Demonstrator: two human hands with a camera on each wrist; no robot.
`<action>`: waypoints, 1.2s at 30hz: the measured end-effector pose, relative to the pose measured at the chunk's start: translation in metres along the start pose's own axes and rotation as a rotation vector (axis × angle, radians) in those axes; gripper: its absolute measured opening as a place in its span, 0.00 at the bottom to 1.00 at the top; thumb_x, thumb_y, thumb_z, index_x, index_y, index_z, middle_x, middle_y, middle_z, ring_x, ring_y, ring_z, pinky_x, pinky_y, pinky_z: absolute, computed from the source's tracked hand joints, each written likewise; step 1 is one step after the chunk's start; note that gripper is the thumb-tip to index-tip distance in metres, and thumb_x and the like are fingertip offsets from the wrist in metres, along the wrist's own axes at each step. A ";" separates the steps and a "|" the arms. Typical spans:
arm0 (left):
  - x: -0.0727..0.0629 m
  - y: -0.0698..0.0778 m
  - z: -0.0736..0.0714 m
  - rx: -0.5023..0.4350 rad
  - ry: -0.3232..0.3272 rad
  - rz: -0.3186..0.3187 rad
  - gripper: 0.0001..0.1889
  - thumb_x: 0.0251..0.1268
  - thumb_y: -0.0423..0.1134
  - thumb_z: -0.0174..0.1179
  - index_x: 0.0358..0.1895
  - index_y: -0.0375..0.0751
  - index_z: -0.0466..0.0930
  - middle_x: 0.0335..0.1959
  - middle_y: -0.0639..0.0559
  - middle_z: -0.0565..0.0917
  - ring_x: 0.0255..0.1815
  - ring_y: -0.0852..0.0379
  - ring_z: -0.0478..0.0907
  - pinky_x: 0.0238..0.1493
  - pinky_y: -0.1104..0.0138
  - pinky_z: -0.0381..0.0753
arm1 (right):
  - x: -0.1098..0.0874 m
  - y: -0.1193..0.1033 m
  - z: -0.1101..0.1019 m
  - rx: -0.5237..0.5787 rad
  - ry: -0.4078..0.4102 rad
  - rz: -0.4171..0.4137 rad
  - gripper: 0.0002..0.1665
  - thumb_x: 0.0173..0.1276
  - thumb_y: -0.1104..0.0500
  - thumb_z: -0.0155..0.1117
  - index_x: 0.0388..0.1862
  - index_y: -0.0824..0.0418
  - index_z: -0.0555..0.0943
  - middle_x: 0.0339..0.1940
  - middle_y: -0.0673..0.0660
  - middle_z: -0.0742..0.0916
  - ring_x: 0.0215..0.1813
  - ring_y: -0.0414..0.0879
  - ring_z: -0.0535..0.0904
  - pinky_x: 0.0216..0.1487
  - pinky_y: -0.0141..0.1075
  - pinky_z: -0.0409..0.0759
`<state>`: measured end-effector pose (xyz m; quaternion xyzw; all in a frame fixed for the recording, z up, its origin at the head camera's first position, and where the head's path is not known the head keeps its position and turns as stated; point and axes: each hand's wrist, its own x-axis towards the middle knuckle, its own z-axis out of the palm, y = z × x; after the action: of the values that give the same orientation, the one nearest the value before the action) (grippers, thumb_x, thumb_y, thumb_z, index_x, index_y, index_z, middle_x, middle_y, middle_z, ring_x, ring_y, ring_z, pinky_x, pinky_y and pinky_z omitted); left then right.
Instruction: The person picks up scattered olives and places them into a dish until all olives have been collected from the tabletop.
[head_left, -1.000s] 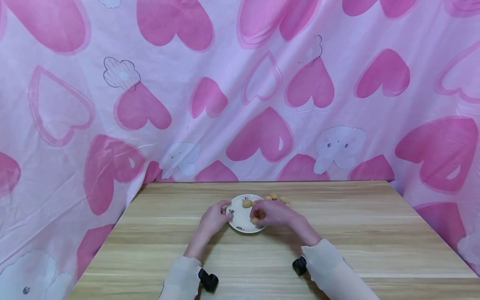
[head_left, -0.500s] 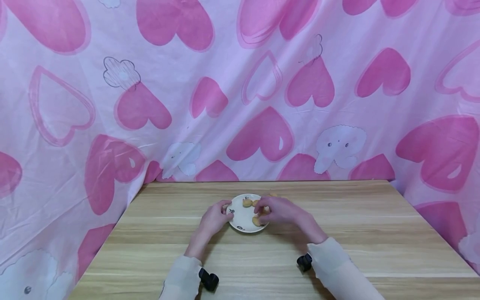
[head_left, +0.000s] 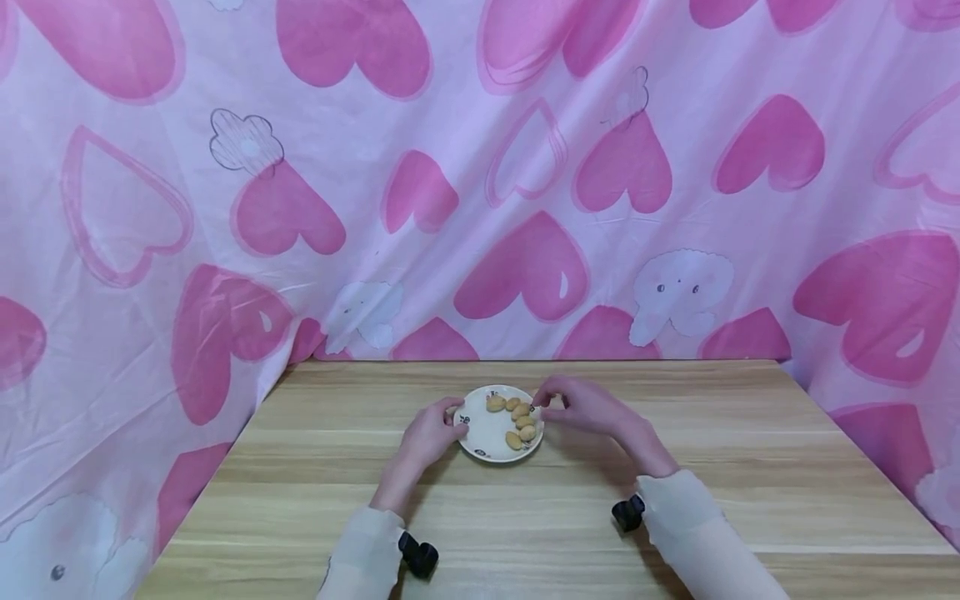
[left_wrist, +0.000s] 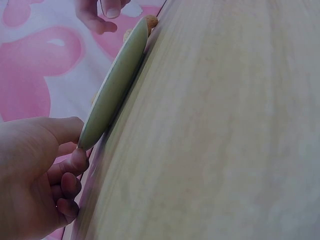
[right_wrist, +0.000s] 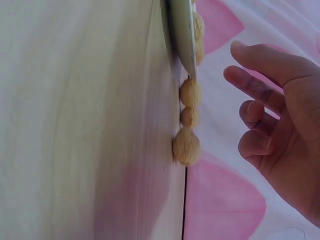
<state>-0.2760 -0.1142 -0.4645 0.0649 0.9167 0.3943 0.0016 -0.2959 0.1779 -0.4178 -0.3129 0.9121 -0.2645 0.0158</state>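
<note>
A small white plate (head_left: 483,432) with dark printed marks stands on the table, and several tan, ridged nuts that look like walnuts (head_left: 522,411) lie along its back and right side. My left hand (head_left: 429,435) pinches the plate's left rim between thumb and fingers, as the left wrist view also shows. Above the plate's right edge is my right hand (head_left: 585,408), its fingers apart and holding nothing. In the right wrist view, three more walnuts (right_wrist: 187,146) sit in a row on the table beside the plate; the right hand hides them in the head view.
The wooden table (head_left: 315,467) reaches back to a pink curtain (head_left: 420,275) printed with hearts. Black wrist cameras (head_left: 418,557) sit at both cuffs, near the tabletop.
My right hand has moved from over the plate to the right and slightly back, uncovering the walnuts at the plate's right side. The left hand keeps its hold on the rim.
</note>
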 end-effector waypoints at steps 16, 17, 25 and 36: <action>0.000 0.000 0.000 -0.003 0.002 -0.001 0.28 0.59 0.40 0.67 0.65 0.41 0.76 0.25 0.54 0.77 0.25 0.59 0.70 0.30 0.66 0.68 | 0.000 0.033 -0.013 0.080 0.036 0.084 0.13 0.67 0.59 0.68 0.50 0.57 0.84 0.46 0.54 0.87 0.39 0.48 0.76 0.40 0.35 0.75; 0.000 0.000 0.000 -0.004 0.002 0.000 0.28 0.59 0.40 0.67 0.64 0.41 0.76 0.25 0.54 0.77 0.25 0.59 0.70 0.30 0.66 0.68 | 0.001 0.035 -0.013 0.076 0.039 0.083 0.13 0.67 0.60 0.67 0.50 0.58 0.84 0.46 0.54 0.87 0.39 0.48 0.75 0.39 0.35 0.75; -0.001 0.002 -0.001 -0.007 -0.004 -0.003 0.28 0.58 0.39 0.67 0.64 0.40 0.77 0.25 0.54 0.76 0.25 0.59 0.70 0.29 0.66 0.68 | 0.002 0.053 -0.012 0.101 0.037 0.104 0.11 0.67 0.60 0.67 0.48 0.58 0.85 0.43 0.51 0.86 0.36 0.48 0.75 0.36 0.35 0.74; -0.002 0.001 -0.001 -0.005 -0.005 0.008 0.28 0.58 0.38 0.67 0.64 0.39 0.76 0.26 0.54 0.77 0.26 0.59 0.70 0.29 0.66 0.68 | 0.002 0.075 -0.005 0.157 0.035 0.155 0.11 0.68 0.58 0.66 0.48 0.57 0.85 0.44 0.52 0.86 0.41 0.46 0.77 0.43 0.38 0.74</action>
<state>-0.2739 -0.1145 -0.4627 0.0694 0.9155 0.3962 0.0027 -0.3412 0.2289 -0.4505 -0.2346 0.9101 -0.3386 0.0449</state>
